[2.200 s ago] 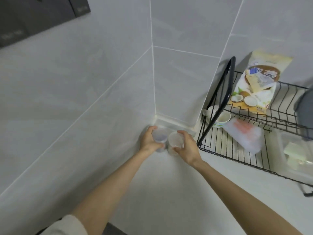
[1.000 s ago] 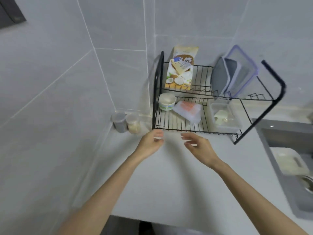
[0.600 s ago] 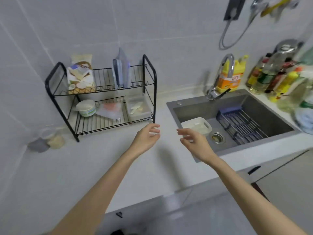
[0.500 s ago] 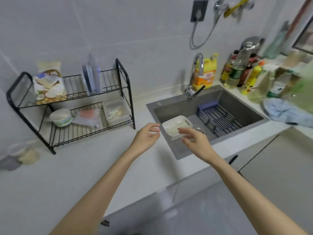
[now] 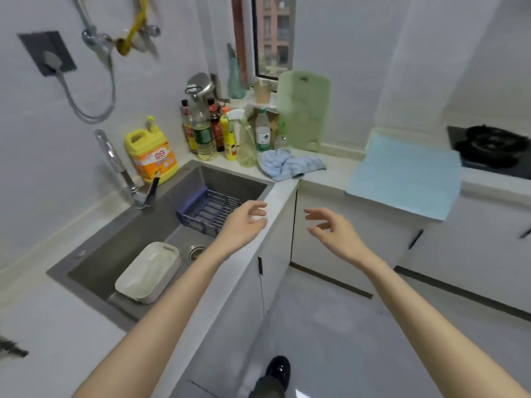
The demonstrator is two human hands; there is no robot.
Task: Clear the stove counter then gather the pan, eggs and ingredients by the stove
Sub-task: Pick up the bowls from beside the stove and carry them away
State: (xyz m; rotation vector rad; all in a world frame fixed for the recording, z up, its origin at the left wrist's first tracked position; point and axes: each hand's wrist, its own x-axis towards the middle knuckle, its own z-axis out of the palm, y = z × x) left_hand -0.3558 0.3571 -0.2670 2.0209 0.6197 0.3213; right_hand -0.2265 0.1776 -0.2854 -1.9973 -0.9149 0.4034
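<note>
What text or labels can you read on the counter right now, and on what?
"立白": red characters on the yellow detergent jug behind the sink.
Green label on the oil bottle: too blurred to read.
White-and-green label on the clear bottle: too small to read.
Labels on the dark sauce bottles: unreadable.

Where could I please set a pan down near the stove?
Bare counter lies between the cloth and the mat; the mat beside the stove is bare too. The bottles crowd the corner.
</note>
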